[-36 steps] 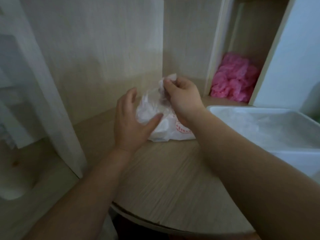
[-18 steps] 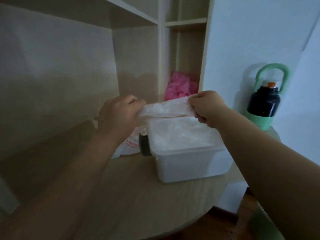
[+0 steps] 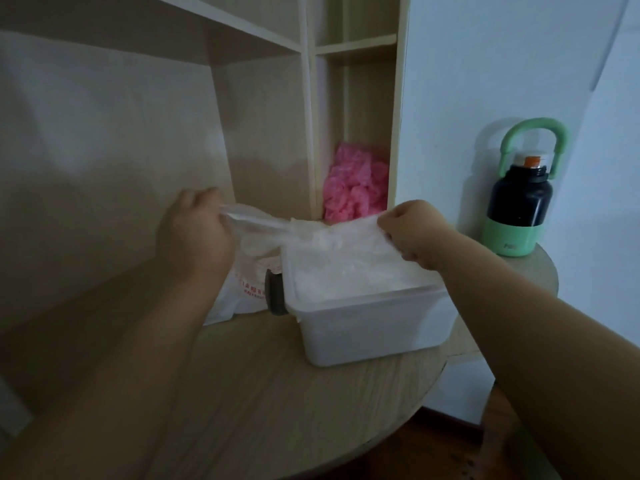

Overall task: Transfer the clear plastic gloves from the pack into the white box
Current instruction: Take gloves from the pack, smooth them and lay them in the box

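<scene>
Left hand point(image 3: 194, 237) fingers curled, pinching one end of a thin clear plastic glove point(image 3: 311, 230); right hand point(image 3: 417, 233) fisted, pinching the other end. Glove stretched out roughly level between both hands, held in the air just above the back rim of the open white rectangular plastic box point(image 3: 374, 330). Box sits on the round light-wood surface point(image 3: 277, 393), more crinkled clear plastic point(image 3: 346, 277) already inside. Glove pack, a white soft plastic bag with red print point(image 3: 239, 294), lies on the surface left of the box, partly behind the left wrist. Small dark round object point(image 3: 275, 292) between pack and box, touching the box side; can't tell what it is. Pink crumpled plastic pile point(image 3: 356, 188) in the narrow lower shelf compartment behind the box. Dark bottle with green base and green loop handle point(image 3: 519, 206) stands upright right of the box, well apart.
</scene>
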Demonstrator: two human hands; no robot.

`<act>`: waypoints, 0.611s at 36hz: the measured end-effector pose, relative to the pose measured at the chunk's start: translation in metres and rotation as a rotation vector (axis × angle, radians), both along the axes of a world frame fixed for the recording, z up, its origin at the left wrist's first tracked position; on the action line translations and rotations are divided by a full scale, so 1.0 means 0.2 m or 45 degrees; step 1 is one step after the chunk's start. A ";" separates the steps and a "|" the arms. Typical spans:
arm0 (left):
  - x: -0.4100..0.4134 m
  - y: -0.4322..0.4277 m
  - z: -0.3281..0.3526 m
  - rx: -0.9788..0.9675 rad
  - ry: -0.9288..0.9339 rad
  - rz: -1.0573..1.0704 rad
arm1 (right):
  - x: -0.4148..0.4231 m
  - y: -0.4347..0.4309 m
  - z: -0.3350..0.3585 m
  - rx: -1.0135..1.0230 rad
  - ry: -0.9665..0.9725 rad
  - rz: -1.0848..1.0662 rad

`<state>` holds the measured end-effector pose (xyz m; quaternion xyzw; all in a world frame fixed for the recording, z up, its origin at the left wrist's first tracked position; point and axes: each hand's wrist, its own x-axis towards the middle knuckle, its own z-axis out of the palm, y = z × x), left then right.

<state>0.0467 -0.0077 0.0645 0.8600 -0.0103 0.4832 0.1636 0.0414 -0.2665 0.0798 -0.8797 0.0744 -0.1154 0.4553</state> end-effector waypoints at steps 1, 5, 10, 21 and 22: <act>0.00 0.01 0.01 -0.094 -0.006 0.053 | 0.00 -0.01 -0.01 -0.085 0.049 0.027; -0.02 0.01 0.05 -0.213 -0.060 0.070 | -0.05 -0.01 -0.02 -0.492 0.345 0.041; -0.06 -0.09 0.07 -0.085 0.034 -0.102 | -0.06 -0.09 -0.02 -0.882 0.351 -0.097; -0.05 -0.45 0.11 0.783 0.832 -0.654 | -0.08 -0.04 0.06 -0.910 0.019 0.070; -0.02 -0.47 0.10 0.779 0.924 -0.680 | -0.06 -0.04 0.05 -0.857 0.084 0.141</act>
